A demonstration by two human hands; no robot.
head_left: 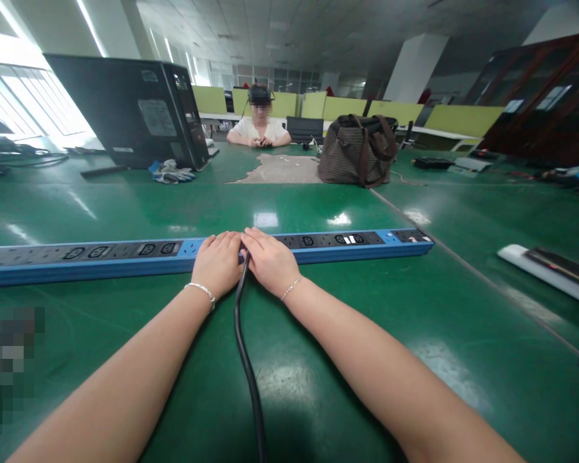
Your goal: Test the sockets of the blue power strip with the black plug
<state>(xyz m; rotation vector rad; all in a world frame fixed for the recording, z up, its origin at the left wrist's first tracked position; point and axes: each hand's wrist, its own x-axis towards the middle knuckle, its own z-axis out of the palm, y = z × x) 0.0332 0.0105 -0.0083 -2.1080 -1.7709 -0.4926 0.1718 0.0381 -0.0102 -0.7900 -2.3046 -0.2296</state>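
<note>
A long blue power strip (139, 266) with black sockets lies across the green table. My left hand (219, 258) and my right hand (271, 258) meet over its middle, fingers closed and fingertips nearly touching. Between them runs a thick black power cord (244, 328), which comes up from the bottom edge to the strip. Both hands close around the cord's upper end from either side, resting against the strip. The plug end is hidden under my fingers, so I cannot tell whether it sits in a socket.
A black computer tower (125, 116) stands back left, with gloves (172, 172) beside it. A brown bag (357, 151) is at the back. Across the table sits a person (260, 125). A white and black device (550, 273) lies at right; a table seam (468, 273) runs near it.
</note>
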